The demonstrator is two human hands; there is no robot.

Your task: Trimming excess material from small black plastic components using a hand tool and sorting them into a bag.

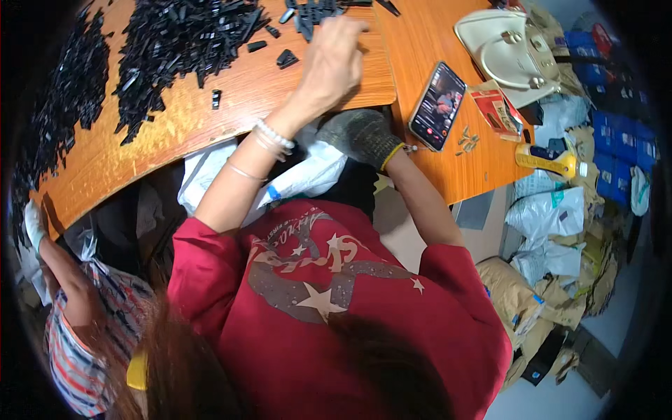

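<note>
Several black clips [311, 17] just left of the left hand's [334, 63] fingers: bare, loosely bent, cannot tell if gripping. Right hand [360, 136], gloved, below left fingers at table [175, 112] edge; opening and hold cannot be told. Loose pieces [286, 59] left of left fingers; phone [439, 105] right of gloved fingers. Farther: seeds [467, 142] right, black pile [189, 42] left.

The heap of black plastic pieces [185, 42] is cut off by the upper edge, as are the grey-blue parts [308, 15]. Whether anything is held by the left hand [337, 56] cannot be told. The gloved fingertips of the right hand [360, 136] are blurred. A co-worker's striped shirt [70, 353] is cropped by the dark rim.
</note>
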